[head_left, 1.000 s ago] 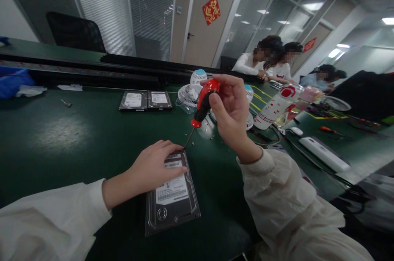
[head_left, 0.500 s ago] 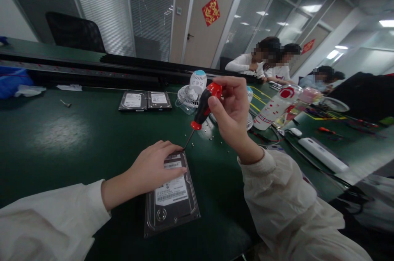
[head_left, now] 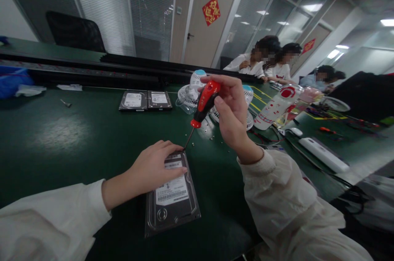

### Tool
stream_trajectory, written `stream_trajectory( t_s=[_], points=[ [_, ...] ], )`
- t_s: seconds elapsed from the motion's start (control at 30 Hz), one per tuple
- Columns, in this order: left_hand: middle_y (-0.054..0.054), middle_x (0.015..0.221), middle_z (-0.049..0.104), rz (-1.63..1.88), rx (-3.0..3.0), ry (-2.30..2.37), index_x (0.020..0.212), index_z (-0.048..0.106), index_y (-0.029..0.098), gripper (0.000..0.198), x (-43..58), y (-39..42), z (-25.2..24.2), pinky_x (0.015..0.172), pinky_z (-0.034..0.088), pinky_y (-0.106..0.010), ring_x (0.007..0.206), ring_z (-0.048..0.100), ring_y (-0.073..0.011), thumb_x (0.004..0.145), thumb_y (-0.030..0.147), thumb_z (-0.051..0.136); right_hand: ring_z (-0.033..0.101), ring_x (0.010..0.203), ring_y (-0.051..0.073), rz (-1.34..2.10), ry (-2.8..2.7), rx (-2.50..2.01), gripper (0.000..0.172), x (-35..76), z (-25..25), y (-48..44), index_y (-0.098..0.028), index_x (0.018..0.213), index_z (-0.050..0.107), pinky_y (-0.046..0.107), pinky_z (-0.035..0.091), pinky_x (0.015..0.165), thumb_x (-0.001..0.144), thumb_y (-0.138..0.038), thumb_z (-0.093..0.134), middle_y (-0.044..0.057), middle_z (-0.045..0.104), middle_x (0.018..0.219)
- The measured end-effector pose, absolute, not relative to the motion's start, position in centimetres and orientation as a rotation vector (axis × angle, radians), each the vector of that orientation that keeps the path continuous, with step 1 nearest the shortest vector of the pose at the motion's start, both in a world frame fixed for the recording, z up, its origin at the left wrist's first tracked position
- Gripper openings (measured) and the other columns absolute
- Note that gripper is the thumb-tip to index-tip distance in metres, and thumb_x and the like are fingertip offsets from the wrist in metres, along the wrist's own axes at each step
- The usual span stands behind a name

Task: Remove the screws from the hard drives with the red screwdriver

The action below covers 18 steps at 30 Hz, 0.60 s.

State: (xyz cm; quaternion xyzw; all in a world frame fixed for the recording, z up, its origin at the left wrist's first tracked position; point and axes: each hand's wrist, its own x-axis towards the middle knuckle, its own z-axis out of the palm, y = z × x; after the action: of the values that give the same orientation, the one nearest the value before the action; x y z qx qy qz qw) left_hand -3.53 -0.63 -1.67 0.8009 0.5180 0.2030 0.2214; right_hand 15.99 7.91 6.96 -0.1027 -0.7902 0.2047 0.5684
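A hard drive (head_left: pixel 172 207) with a white label lies on the green table, near the middle. My left hand (head_left: pixel 155 166) rests across its upper part, thumb over the label and fingers at the far edge, seemingly gripping its sides. Above the drive, my right hand (head_left: pixel 230 109) holds a red and black screwdriver (head_left: pixel 205 104) by the handle, tilted. The screwdriver's tip meets the drive's far right corner, beside my left fingertips. Several small screws (head_left: pixel 211 138) are scattered on the table right of that corner.
Two more hard drives (head_left: pixel 144 100) lie farther back. White fans (head_left: pixel 196 84) stand behind my right hand. On the right are a white bottle (head_left: pixel 273 109), a power strip (head_left: pixel 323 154) and cables. A blue bag (head_left: pixel 14 82) is at the far left; people sit at the back right.
My right fingers have shifted around the screwdriver handle, which has turned and leans slightly differently. The tip stays at the same corner. My left hand has not visibly moved.
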Motion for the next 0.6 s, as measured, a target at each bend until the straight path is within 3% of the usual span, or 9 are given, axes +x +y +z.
stream_trajectory(
  t_s=[0.2,0.4,0.6],
  points=[
    [-0.007,0.120,0.064,0.572,2.209,1.429,0.129,0.060,0.026,0.061,-3.63,-0.67,-1.77,0.092,0.049,-0.046,0.109,0.059,-0.0289,0.086,0.068,0.055,0.058,0.090,0.014,0.341,-1.816,-0.312,0.031,16.03,6.89,8.01,-0.031,0.119,0.056,0.030,0.057,0.078,0.089,-0.037,0.064,0.001,0.055,0.107],
    [-0.007,0.120,0.064,0.577,2.236,1.418,0.130,0.060,0.025,0.062,-3.68,-0.56,-1.96,0.092,0.048,-0.046,0.108,0.059,-0.0288,0.086,0.069,0.054,0.061,0.114,0.020,0.451,-1.886,-0.247,0.032,16.11,6.96,7.82,-0.029,0.128,0.052,0.043,0.056,0.097,0.098,-0.036,0.047,0.004,0.057,0.125],
    [-0.007,0.120,0.064,0.556,2.213,1.434,0.130,0.060,0.025,0.060,-3.49,-0.56,-1.50,0.092,0.048,-0.047,0.109,0.058,-0.0289,0.085,0.065,0.057,0.061,0.102,0.016,0.293,-1.847,-0.296,0.037,16.13,7.05,7.90,-0.033,0.127,0.058,0.036,0.058,0.093,0.090,-0.033,0.064,0.001,0.058,0.115]
  ],
)
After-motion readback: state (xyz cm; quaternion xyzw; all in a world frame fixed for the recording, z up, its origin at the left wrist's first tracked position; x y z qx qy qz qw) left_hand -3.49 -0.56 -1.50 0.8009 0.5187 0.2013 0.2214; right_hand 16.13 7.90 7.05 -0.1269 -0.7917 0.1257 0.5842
